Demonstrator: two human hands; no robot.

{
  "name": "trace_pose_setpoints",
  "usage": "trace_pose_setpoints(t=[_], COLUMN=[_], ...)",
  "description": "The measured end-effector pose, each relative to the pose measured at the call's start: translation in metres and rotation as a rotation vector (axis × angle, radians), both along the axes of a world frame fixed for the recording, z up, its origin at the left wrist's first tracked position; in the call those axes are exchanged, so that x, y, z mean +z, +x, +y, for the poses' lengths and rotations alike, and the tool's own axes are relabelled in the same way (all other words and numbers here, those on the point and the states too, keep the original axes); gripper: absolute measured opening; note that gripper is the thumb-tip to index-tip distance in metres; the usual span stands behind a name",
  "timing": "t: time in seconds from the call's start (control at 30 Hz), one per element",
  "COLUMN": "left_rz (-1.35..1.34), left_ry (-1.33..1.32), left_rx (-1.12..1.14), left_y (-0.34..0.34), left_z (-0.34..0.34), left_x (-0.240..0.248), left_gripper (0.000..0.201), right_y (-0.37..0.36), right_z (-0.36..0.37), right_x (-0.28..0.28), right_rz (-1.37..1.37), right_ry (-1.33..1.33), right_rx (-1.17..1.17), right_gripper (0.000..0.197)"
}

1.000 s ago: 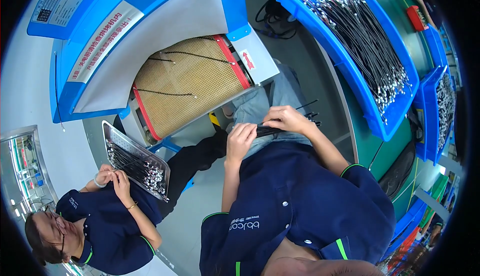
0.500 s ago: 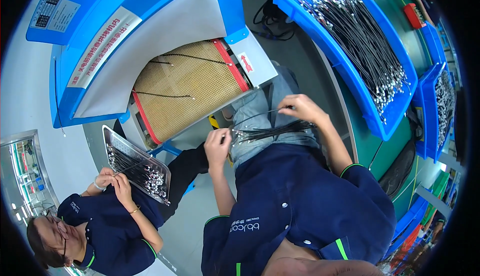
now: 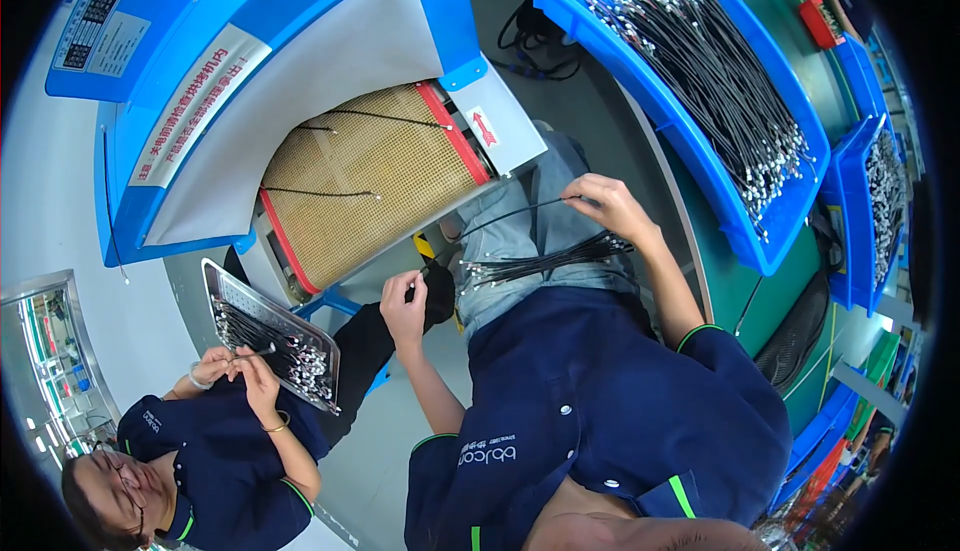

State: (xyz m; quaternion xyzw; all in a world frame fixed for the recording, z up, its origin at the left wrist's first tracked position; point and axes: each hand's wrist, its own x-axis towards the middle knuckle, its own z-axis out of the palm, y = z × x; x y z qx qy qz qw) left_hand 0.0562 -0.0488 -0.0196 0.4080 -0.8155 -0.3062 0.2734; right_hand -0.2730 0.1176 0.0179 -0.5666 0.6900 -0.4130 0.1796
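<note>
A single thin black cable point(image 3: 508, 214) with small end connectors stretches across above my lap. My left hand point(image 3: 403, 309) pinches it near one end, out past my knee on the left. My right hand point(image 3: 612, 207) pinches the other end with thumb and fingers. Below, a loose bundle of similar black cables point(image 3: 548, 260) lies across my thighs, pale connectors at its left end. Beyond my knees, a mesh conveyor belt point(image 3: 370, 216) with red edges comes out of a blue machine point(image 3: 290, 11). Several black cables lie spaced apart on the mesh.
At right, a large blue bin point(image 3: 770, 256) full of black cables stands on a green table point(image 3: 690, 166); a second blue bin point(image 3: 850, 281) is behind it. On the left a seated co-worker point(image 3: 220, 451) handles a cable over a metal tray point(image 3: 222, 276) of cables.
My left hand has moved left and slightly nearer to me, drawing the cable's end away from the bundle. My right hand has risen a little. The co-worker's hands have shifted slightly.
</note>
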Motion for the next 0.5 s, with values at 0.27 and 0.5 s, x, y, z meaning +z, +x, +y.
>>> trace_pose_setpoints(t=[0.27,0.5], left_rz=[-0.017,-0.021], left_ry=[-0.014,0.022], left_rx=[-0.004,0.016], left_y=[0.0028,0.0034], left_z=[-0.0008,-0.0011], left_x=[0.0021,0.0038], left_gripper=[0.007,0.008], right_y=[0.0024,0.0013], right_z=[0.0012,0.0038], right_x=[-0.0034,-0.0032], right_rz=[0.051,0.038], right_ry=[-0.049,0.016], right_rx=[0.020,0.023], right_gripper=[0.013,0.011])
